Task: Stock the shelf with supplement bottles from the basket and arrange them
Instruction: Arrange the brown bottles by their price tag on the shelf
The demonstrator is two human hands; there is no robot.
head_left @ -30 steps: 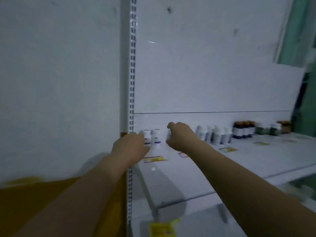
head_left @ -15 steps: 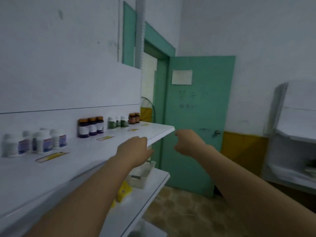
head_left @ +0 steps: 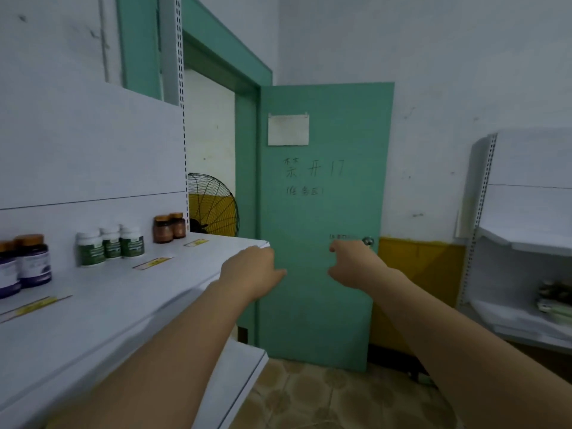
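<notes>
A white shelf [head_left: 130, 292] runs along my left. On it stand dark purple-labelled bottles [head_left: 32, 261] at the far left, three white-capped green-labelled bottles [head_left: 110, 244] in the middle, and two brown bottles [head_left: 169, 227] near the shelf's end. My left hand [head_left: 252, 270] hangs in the air just off the shelf's right corner, fingers loosely curled, holding nothing. My right hand [head_left: 353, 263] is level with it in front of the green door, fingers bent and apart, also empty. No basket is in view.
A green door [head_left: 322, 212] with a paper note and a knob [head_left: 368, 241] stands straight ahead. A yellow fan [head_left: 213, 209] sits in the doorway behind the shelf. A second white shelf unit [head_left: 526, 243] is at the right. A lower shelf [head_left: 244, 363] juts out below.
My view has swung right, from the white bottles at the shelf's left end to the door. Both hands have come off the bottles and now hang empty in the air.
</notes>
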